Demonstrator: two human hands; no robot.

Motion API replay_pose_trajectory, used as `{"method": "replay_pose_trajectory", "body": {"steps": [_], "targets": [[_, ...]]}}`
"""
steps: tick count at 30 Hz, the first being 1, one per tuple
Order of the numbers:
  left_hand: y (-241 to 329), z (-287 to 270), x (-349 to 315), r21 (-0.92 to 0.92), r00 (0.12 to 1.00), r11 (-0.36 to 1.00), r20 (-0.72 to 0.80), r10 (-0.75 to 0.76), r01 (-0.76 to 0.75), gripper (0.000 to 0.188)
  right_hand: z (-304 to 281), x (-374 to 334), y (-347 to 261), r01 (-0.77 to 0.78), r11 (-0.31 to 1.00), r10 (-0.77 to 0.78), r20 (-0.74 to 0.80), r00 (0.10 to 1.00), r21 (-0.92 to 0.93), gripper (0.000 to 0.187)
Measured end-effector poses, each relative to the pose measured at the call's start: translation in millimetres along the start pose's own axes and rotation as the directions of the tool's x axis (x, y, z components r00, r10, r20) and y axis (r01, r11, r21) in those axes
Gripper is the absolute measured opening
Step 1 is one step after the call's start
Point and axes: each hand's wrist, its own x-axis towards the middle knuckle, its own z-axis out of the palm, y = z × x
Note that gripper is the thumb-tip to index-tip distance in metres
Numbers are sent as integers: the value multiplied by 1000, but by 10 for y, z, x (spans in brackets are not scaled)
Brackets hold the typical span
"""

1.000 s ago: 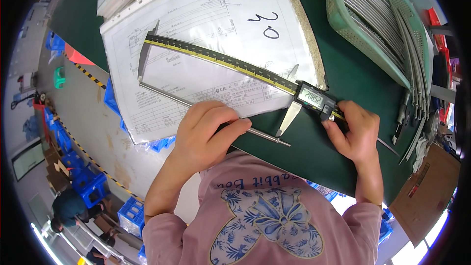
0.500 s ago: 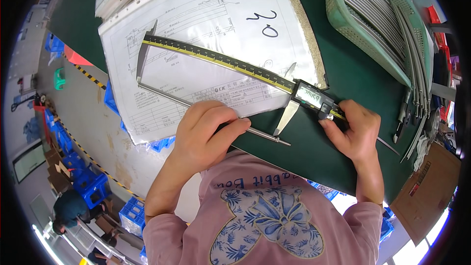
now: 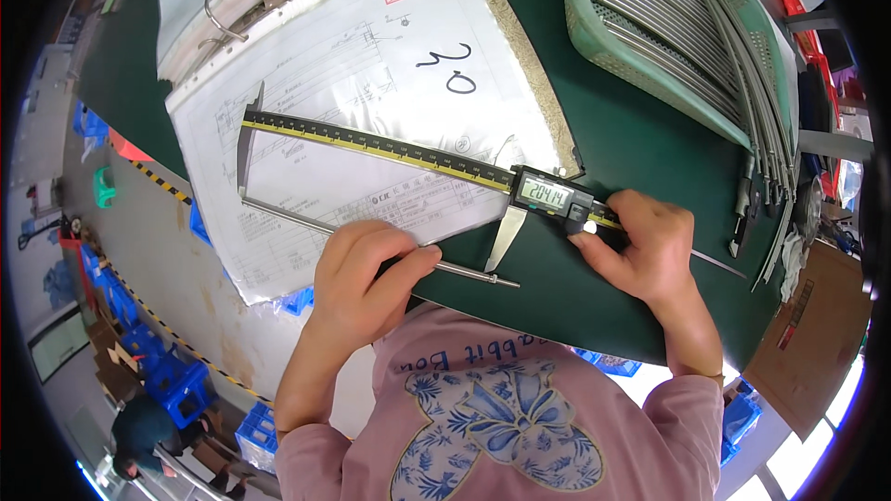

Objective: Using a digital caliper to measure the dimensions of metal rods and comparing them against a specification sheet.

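My left hand [image 3: 365, 280] pinches a thin metal rod [image 3: 290, 218] between thumb and fingers. The rod's stepped, narrower end [image 3: 504, 282] sticks out to the right of the thumb. Above it lies a long digital caliper [image 3: 380, 148], its beam crossing the binder page. My right hand [image 3: 647, 246] grips the caliper's right end, thumb by the small wheel under the lit display [image 3: 546, 193]. The rod's left end meets the tip of the fixed jaw [image 3: 245, 162]. Near the rod's step is the tip of the sliding jaw [image 3: 506, 237]; whether they touch I cannot tell.
An open ring binder [image 3: 334, 56] with a drawing in a clear sleeve lies on the green table [image 3: 594, 315]. At the upper right, a pale green basket [image 3: 640, 74] holds many metal rods. Tools and a cardboard box [image 3: 803, 334] are at the right. Another person [image 3: 144, 431] is at the lower left.
The view has shifted, so binder, caliper and basket appear further left. The display digits, smeared before, are now sharp. Both hands keep their grips.
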Motion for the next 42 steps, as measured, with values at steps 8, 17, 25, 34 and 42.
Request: {"method": "replay_pose_trajectory", "body": {"steps": [8, 17, 25, 34, 42], "targets": [[-4, -1, 13, -1, 1000, 1000, 7, 6, -6, 23, -12, 4, -7, 17, 1000, -17, 9, 1000, 2, 43], [8, 6, 22, -5, 1000, 1000, 17, 3, -3, 29, -44, 4, 1, 2, 1000, -2, 34, 999, -7, 42], [-51, 25, -82, -37, 999, 998, -6, 49, -49, 25, -42, -11, -106, -52, 999, 53, 103, 993, -12, 28], [190, -365, 328, 87, 977, 976, 82, 195, -202, 15, -25, 17, 7, -58, 998, 55, 123, 991, 17, 33], [566, 199, 1934, 82, 638, 638, -37, 769, -765, 24, 82, -120, 74, -6, 999, 7, -31, 1000, 33, 35]]}}
